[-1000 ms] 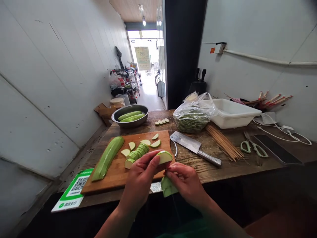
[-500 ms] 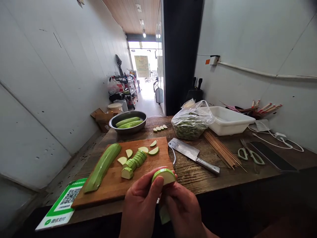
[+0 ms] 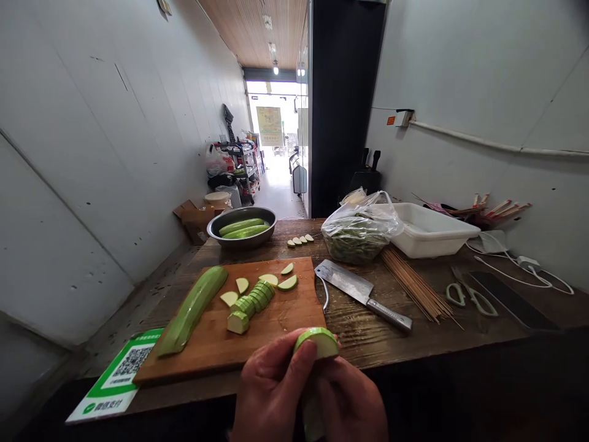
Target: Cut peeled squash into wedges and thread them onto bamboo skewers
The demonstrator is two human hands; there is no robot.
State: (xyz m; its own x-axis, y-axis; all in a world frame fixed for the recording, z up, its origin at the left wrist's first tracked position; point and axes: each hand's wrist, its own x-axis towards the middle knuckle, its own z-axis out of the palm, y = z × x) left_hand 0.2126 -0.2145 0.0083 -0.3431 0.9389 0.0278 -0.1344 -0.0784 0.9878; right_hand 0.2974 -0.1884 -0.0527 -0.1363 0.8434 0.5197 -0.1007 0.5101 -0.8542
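Observation:
My left hand point(image 3: 271, 387) pinches a half-round zucchini slice point(image 3: 322, 345), thumb on its pale face and green rind upward. Close against it from below, my right hand point(image 3: 354, 396) is closed, its grip hidden; a blurred pale piece point(image 3: 313, 420) shows between the hands. Beyond them lies a wooden cutting board point(image 3: 294, 313). On it rest a peeled-looking zucchini half point(image 3: 196, 313), a row of cut slices point(image 3: 255, 296) and several loose slices point(image 3: 288, 282). A cleaver point(image 3: 347, 279) lies right of the board, handle toward me.
A metal bowl point(image 3: 214, 236) holds zucchinis. Several slices point(image 3: 301, 240) lie behind the board. Rightward are a bag of green vegetables point(image 3: 356, 236), a white tub point(image 3: 432, 242), bamboo skewers point(image 3: 414, 285), scissors point(image 3: 478, 301), a phone-like dark slab point(image 3: 513, 301) and a QR-code card point(image 3: 105, 390).
Both hands, with the zucchini slice, have moved slightly right and down toward me in the view. The whole scene has shifted a little as the camera moved. The items on the table look unchanged.

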